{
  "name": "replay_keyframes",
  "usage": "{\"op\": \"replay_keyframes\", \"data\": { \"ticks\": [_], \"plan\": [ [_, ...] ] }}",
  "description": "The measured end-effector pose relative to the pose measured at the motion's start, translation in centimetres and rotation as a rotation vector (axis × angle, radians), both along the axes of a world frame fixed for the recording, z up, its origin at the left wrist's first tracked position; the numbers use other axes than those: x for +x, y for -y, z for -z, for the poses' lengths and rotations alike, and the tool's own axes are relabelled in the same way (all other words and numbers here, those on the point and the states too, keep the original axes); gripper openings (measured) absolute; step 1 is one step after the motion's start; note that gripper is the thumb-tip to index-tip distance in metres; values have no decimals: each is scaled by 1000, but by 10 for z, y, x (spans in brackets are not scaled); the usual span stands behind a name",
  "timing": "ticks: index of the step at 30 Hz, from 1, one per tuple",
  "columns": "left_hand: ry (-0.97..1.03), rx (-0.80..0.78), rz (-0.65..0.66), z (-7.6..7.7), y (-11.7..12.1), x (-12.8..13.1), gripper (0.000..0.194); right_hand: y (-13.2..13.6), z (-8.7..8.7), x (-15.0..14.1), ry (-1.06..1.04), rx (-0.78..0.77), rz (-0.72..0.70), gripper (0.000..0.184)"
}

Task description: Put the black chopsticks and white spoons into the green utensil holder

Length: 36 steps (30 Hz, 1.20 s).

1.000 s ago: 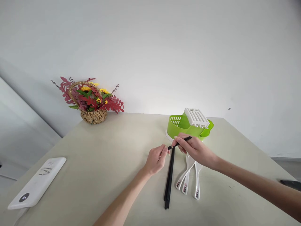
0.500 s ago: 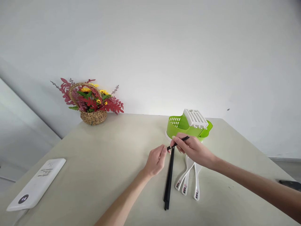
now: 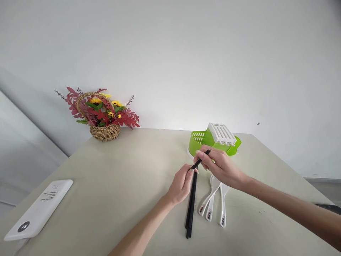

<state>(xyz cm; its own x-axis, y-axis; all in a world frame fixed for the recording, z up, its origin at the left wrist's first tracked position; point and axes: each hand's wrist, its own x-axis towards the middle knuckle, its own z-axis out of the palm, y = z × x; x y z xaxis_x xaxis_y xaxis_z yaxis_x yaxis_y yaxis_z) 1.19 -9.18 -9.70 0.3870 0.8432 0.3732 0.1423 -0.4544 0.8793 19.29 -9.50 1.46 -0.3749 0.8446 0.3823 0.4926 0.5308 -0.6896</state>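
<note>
Tbl (image 3: 119,177) has chopsticks (image 3: 190,209), utensils (image 3: 215,185), grn caddy (image 3: 209,139), flwr basket (image 3: 104,132), wht device (image 3: 39,210).

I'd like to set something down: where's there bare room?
Bare tabletop lies between the white device, flower basket and left hand; a smaller patch lies between the green holder and right forearm. Crowded: around the black sticks, white utensils and right hand.

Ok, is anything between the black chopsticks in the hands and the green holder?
Only the right hand, which grips the held chopsticks and covers part of the lower front of the green holder in this view. Nothing else visible stands between them.
</note>
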Motion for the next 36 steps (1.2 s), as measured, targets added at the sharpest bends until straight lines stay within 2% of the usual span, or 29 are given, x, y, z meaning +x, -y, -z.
{"op": "replay_keyframes", "data": {
  "ticks": [5,13,16,21,24,27,33,36],
  "plan": [
    [-2,-13,-3,1,0,0,43,-3,4,-1,-8,-18,-31,46],
    [4,-32,2,5,-2,-1,46,-5,9,-1,0,-50,8,49],
    [3,-38,-13,4,-2,-1,46,-4,6,-1,1,-33,19,46],
    [7,-50,-29,5,-1,-1,47,-2,-6,2,-23,-12,119,36],
    [14,-63,-22,6,-1,-1,46,-4,-19,4,-35,19,143,38],
    [58,-59,-62,8,-1,1,46,-9,-40,12,-37,70,183,44],
    [199,-171,-349,16,-12,1,50,-33,-98,46,-187,242,428,42],
    [250,-243,-441,21,-20,0,53,-47,-119,61,-254,288,536,36]
  ]
}}
